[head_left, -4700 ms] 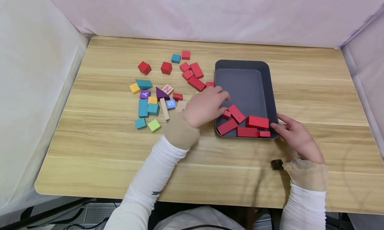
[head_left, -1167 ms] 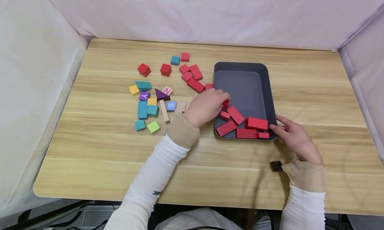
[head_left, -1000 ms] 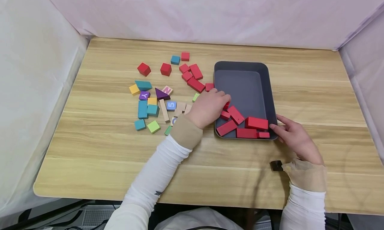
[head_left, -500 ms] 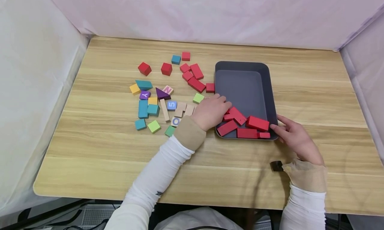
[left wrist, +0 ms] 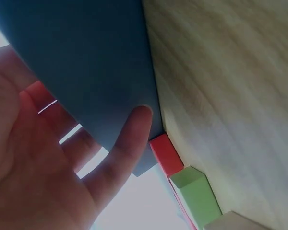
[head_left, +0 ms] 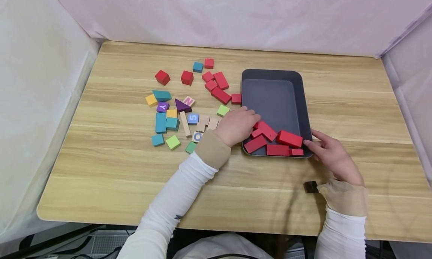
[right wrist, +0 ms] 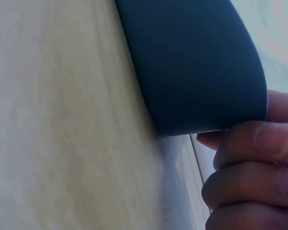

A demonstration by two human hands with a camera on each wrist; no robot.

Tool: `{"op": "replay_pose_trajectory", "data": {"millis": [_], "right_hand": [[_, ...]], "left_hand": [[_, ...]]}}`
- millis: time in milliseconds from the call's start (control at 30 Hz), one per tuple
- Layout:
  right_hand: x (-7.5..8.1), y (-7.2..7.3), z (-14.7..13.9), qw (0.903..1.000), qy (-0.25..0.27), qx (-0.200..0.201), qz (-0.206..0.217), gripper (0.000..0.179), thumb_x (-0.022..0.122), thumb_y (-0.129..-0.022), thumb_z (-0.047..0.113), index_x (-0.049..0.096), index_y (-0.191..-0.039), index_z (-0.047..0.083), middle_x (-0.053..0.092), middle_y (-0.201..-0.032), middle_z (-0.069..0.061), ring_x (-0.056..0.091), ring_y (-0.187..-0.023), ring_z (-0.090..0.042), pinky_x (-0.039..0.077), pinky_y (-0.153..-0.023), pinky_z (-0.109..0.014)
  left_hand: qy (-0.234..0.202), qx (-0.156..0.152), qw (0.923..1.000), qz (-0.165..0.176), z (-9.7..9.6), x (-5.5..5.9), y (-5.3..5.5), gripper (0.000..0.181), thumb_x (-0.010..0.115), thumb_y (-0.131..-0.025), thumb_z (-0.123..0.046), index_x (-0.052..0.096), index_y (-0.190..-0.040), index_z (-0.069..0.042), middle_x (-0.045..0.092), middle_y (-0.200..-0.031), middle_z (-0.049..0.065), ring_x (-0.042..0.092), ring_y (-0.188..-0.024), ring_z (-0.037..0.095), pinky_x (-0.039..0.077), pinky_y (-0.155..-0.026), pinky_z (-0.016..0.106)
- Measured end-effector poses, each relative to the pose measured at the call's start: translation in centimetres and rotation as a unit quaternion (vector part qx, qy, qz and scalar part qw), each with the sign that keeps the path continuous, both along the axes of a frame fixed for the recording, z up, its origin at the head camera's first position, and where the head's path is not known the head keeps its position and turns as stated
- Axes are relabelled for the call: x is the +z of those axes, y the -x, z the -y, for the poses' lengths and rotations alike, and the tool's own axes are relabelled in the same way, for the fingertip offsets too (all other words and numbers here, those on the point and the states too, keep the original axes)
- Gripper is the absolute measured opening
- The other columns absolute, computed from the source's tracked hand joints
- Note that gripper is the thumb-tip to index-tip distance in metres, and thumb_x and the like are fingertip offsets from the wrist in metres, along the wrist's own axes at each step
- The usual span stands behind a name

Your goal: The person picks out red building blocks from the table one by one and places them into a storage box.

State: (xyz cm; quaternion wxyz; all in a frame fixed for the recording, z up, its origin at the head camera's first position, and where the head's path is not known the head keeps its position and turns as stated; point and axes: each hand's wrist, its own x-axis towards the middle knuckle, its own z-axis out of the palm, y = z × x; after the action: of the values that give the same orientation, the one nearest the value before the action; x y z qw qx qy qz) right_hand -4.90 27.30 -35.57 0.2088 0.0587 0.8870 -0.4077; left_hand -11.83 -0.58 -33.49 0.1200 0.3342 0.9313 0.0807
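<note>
In the head view, a dark grey rectangular tray [head_left: 272,73] stands right of the table's middle, with several red blocks [head_left: 277,150] near its front end. My left hand [head_left: 237,124] reaches over its left rim, fingertips at a small red block [head_left: 257,124] that they partly cover. The left wrist view shows one finger [left wrist: 129,136] lying along the tray's outer wall [left wrist: 96,72], the others past the rim. My right hand [head_left: 332,155] grips the front right corner, thumb at the rim. In the right wrist view its fingers [right wrist: 249,184] are curled there.
Several red blocks [head_left: 221,95] lie left of the tray, one close to its wall. Farther left are teal [head_left: 161,122], yellow, purple, green and plain wood blocks, some with letters or numbers. A black object [head_left: 311,186] sits by the right wrist. White sheets [head_left: 236,17] enclose the table.
A small red block from among the coloured ones left the table and came into the tray, then slid forward against the others. My right hand stayed at the corner.
</note>
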Motion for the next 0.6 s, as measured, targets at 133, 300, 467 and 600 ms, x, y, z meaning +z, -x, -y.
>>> {"op": "replay_pose_trajectory", "data": {"millis": [133,300,467,600], "right_hand": [[-0.04,0.05,0.0,0.9999,-0.01,0.004,-0.005,0.066,0.052,-0.084,0.049,0.032,-0.139,0.016,0.042,-0.056,-0.005,0.041,-0.048,-0.017,0.032,-0.043,-0.031],[0.2,0.17,0.03,0.9999,-0.015,0.006,-0.004,0.067,0.051,-0.084,0.049,0.031,-0.139,0.016,0.042,-0.057,-0.006,0.04,-0.048,-0.017,0.032,-0.043,-0.032],[0.33,0.22,0.08,0.9998,-0.015,0.004,-0.008,0.066,0.051,-0.085,0.049,0.032,-0.139,0.015,0.043,-0.057,-0.006,0.041,-0.049,-0.017,0.032,-0.043,-0.031],[0.15,-0.01,0.09,1.0,-0.002,0.002,-0.005,0.065,0.052,-0.085,0.046,0.033,-0.138,0.014,0.042,-0.057,-0.005,0.042,-0.05,-0.017,0.034,-0.045,-0.03]], "left_hand": [[-0.005,0.002,1.0,0.005,0.01,0.01,0.06,0.032,0.056,-0.085,-0.019,0.057,-0.116,-0.019,0.058,-0.101,-0.003,0.047,-0.086,0.012,0.044,-0.067,0.025],[-0.013,0.004,0.9999,0.006,-0.05,0.05,0.29,0.029,0.055,-0.085,-0.019,0.057,-0.114,-0.02,0.059,-0.099,-0.004,0.048,-0.083,0.011,0.044,-0.065,0.024],[-0.018,0.006,0.9998,0.004,-0.07,0.09,0.38,0.028,0.055,-0.085,-0.019,0.057,-0.114,-0.02,0.059,-0.098,-0.004,0.049,-0.082,0.011,0.044,-0.066,0.025],[-0.015,0.002,0.9999,0.006,-0.02,0.27,0.21,0.028,0.055,-0.085,-0.02,0.057,-0.113,-0.019,0.057,-0.097,-0.003,0.05,-0.083,0.011,0.045,-0.068,0.025]]}}
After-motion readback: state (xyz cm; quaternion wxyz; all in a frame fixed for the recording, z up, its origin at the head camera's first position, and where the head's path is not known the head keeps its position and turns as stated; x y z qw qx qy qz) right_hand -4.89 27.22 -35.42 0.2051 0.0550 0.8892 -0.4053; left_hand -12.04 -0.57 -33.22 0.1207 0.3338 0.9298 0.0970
